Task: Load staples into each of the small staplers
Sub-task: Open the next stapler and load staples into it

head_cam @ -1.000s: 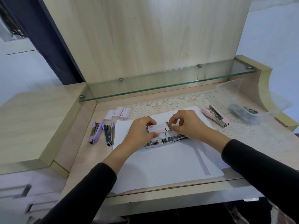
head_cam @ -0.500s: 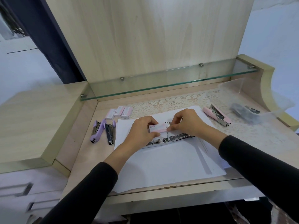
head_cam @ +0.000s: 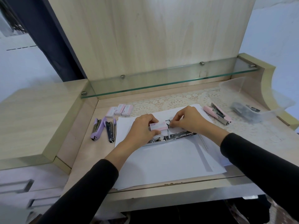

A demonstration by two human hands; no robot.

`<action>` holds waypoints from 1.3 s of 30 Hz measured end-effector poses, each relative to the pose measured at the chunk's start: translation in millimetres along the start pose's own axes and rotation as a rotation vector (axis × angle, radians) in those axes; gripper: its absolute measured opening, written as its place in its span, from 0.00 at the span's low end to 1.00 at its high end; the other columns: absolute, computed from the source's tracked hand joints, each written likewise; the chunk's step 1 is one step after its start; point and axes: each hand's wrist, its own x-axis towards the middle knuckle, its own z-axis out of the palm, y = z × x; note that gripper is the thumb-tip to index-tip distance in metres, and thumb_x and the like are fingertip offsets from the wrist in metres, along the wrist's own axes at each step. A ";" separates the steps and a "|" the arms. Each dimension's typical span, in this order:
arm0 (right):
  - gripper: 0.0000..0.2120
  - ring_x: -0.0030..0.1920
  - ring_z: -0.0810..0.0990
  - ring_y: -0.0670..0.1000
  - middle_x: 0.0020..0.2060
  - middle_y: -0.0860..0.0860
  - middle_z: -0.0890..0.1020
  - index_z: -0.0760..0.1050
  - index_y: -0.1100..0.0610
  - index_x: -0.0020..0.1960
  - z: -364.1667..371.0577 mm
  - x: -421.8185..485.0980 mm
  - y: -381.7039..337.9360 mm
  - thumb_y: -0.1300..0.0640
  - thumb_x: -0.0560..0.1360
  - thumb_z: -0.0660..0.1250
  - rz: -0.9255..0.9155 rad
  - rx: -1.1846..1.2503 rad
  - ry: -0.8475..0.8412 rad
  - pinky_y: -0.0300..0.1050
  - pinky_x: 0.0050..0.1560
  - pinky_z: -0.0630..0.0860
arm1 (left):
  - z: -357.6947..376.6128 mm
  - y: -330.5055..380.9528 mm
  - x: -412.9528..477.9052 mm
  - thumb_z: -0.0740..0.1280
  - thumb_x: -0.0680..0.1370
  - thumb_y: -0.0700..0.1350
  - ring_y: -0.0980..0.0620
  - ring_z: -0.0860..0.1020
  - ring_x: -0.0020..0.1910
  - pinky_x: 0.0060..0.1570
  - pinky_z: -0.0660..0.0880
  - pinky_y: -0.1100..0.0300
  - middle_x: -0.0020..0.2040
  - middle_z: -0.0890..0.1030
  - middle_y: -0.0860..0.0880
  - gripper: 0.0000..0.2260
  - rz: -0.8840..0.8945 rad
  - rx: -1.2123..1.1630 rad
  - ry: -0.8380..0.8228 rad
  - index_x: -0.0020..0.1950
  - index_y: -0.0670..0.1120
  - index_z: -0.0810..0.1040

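left fingers [head_cam: 148, 118] curled over the top of a small pink-and-white staple box [head_cam: 157, 126], thumb under its near edge; box clamped and lifted just above the paper. right fingers [head_cam: 177, 117] drawn together in a pinch at the box's right end, where a small dark-edged piece sticks out. cannot tell if that piece is the inner tray or a strip of staples.

left hand [head_cam: 142, 128] and right hand [head_cam: 191, 122] sit close, almost meeting over the box. both wrists come out of black sleeves [head_cam: 252, 160].

just nearer the camera than the hands: open stapler [head_cam: 172, 137], chrome, lying flat and spread lengthwise on the paper [head_cam: 169, 160], its left end hidden under the left hand. the paper is a loose white stack in the middle of the table [head_cam: 80, 136], running to the front edge.

left of the paper: two purple staplers [head_cam: 103, 130], side by side on bare wood, closed. behind them, three spare staple boxes [head_cam: 120, 109] in a row, touching one another.

right of the paper: pink stapler [head_cam: 216, 113], hinged partly open, lying on a lace mat [head_cam: 169, 102]. further right, a clear tub [head_cam: 265, 113] with dark metal items inside, too blurred to name.

glass shelf [head_cam: 161, 82] runs along the back panel above the table.
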 end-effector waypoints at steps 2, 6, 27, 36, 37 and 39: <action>0.05 0.23 0.71 0.42 0.28 0.47 0.79 0.80 0.58 0.35 2.6 -0.4 -1.0 0.58 0.65 0.75 -0.015 -0.032 0.004 0.30 0.23 0.65 | 0.0 -0.4 -0.1 0.75 0.67 0.40 0.52 0.74 0.47 0.50 0.72 0.59 0.48 0.78 0.48 0.14 0.005 0.008 0.001 0.50 0.42 0.78; 0.06 0.35 0.76 0.50 0.35 0.53 0.82 0.79 0.56 0.34 5.8 1.7 -2.6 0.57 0.64 0.75 -0.027 -0.108 0.026 0.39 0.34 0.70 | -0.2 -0.2 -0.2 0.76 0.67 0.40 0.51 0.73 0.46 0.50 0.72 0.58 0.48 0.78 0.48 0.14 0.016 0.019 0.000 0.50 0.42 0.78; 0.08 0.31 0.71 0.42 0.37 0.46 0.74 0.79 0.57 0.34 -2.2 1.8 5.4 0.57 0.72 0.68 -0.168 -0.100 0.083 0.38 0.34 0.69 | -0.2 -2.5 2.4 0.75 0.69 0.42 0.52 0.74 0.46 0.49 0.72 0.60 0.50 0.79 0.47 0.15 0.008 0.062 -0.018 0.53 0.43 0.78; 0.06 0.24 0.73 0.46 0.36 0.54 0.83 0.77 0.64 0.42 -29.0 -3.7 10.8 0.65 0.75 0.63 0.027 0.683 -0.295 0.36 0.25 0.72 | -0.8 -7.1 4.7 0.72 0.71 0.48 0.51 0.73 0.53 0.53 0.67 0.61 0.54 0.80 0.48 0.16 0.020 0.161 -0.043 0.57 0.46 0.79; 0.06 0.24 0.74 0.45 0.35 0.53 0.83 0.77 0.63 0.41 -31.1 -4.3 11.0 0.66 0.74 0.62 0.044 0.730 -0.316 0.36 0.25 0.72 | -1.0 -7.7 4.6 0.72 0.71 0.48 0.50 0.73 0.55 0.53 0.67 0.60 0.54 0.80 0.49 0.16 0.017 0.172 -0.044 0.57 0.47 0.79; 0.06 0.23 0.73 0.45 0.31 0.52 0.82 0.76 0.62 0.39 -34.0 -4.9 12.8 0.67 0.74 0.62 0.059 0.794 -0.317 0.36 0.25 0.72 | -1.6 -7.9 4.4 0.72 0.72 0.49 0.50 0.73 0.55 0.55 0.69 0.58 0.55 0.79 0.49 0.16 0.006 0.166 -0.051 0.58 0.47 0.79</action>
